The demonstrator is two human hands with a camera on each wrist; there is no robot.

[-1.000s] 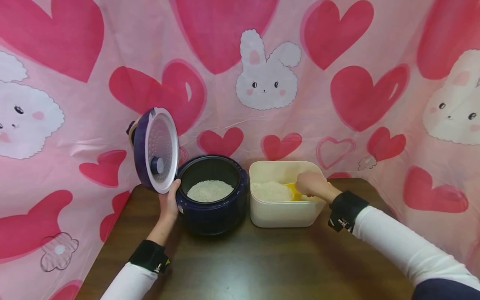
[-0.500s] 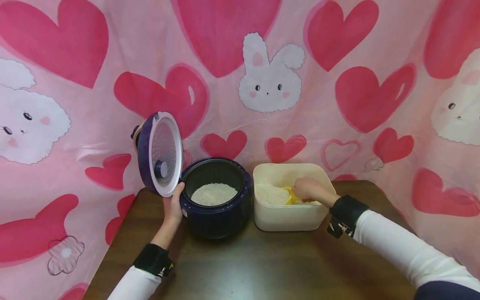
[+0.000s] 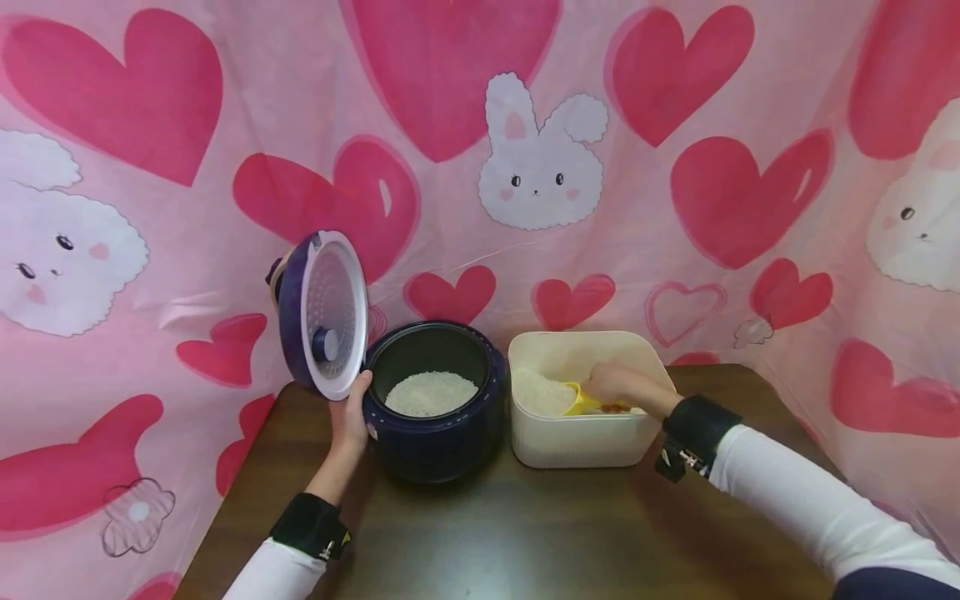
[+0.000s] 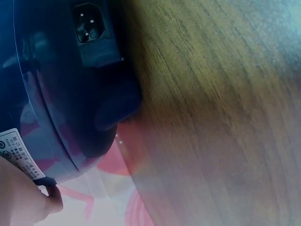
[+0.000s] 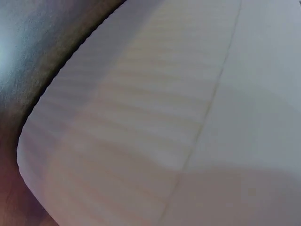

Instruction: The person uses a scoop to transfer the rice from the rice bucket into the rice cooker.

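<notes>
In the head view a dark blue rice cooker [image 3: 438, 450] holds white rice [image 3: 431, 393] in its inner pot. Its lid [image 3: 330, 317] stands upright at the left, white inner side facing right. My left hand [image 3: 348, 425] grips the lid's lower edge, with the thumb in front and the other fingers mostly hidden behind it. In the left wrist view part of that hand [image 4: 21, 195] is beside the cooker's label. My right hand [image 3: 618, 385] holds a yellow scoop [image 3: 579, 400] down in the cream bin [image 3: 581, 442], where more rice [image 3: 540, 393] lies. Its fingertips are partly hidden.
Cooker and bin stand side by side on a dark wooden table [image 3: 480, 533]. A pink cloth [image 3: 450, 225] with hearts and rabbits hangs close behind them. In the left wrist view a power socket [image 4: 88, 23] shows on the cooker. Bin wall [image 5: 141, 113] fills the right wrist view.
My right hand has shifted slightly left within the bin, and the scoop is tilted differently in the rice. The left hand and lid keep their place at the cooker; the head view has moved a little.
</notes>
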